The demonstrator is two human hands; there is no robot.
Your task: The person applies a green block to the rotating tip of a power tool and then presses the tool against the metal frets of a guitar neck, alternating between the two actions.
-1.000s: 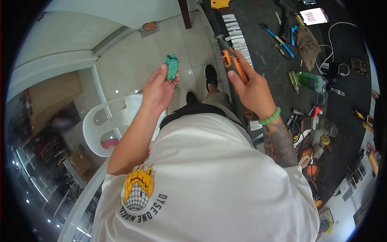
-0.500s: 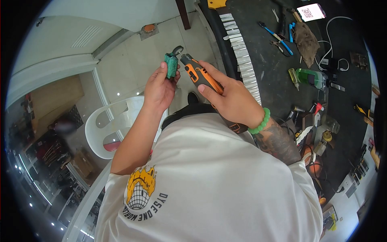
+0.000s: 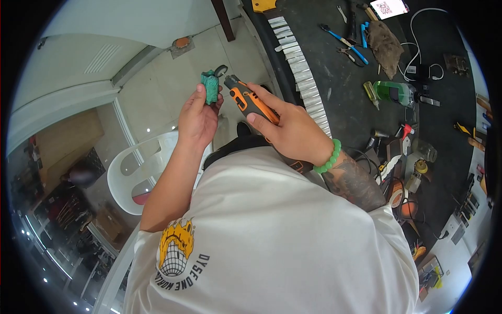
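My left hand (image 3: 197, 118) pinches a rough turquoise-green lump (image 3: 209, 88) between thumb and fingers, upright over the floor. My right hand (image 3: 295, 131) is wrapped round an orange and black rotary tool (image 3: 244, 99), its nose pointing up and left toward the lump. At the tool's nose a small dark disc (image 3: 221, 70) overlaps the lump's top right edge in this view. A green bead bracelet (image 3: 330, 158) circles my right wrist.
To the right, a dark workbench (image 3: 334, 94) carries a row of silvery strips (image 3: 300, 68), blue-handled pliers (image 3: 353, 49), a brown cloth-like piece (image 3: 386, 49), a bottle of green liquid (image 3: 395, 93) and cables. A white plastic chair (image 3: 123, 178) stands at the left.
The whole view has shifted, so the bench and both hands appear further left. The lump and the rotary tool keep nearly the same position against each other, still held.
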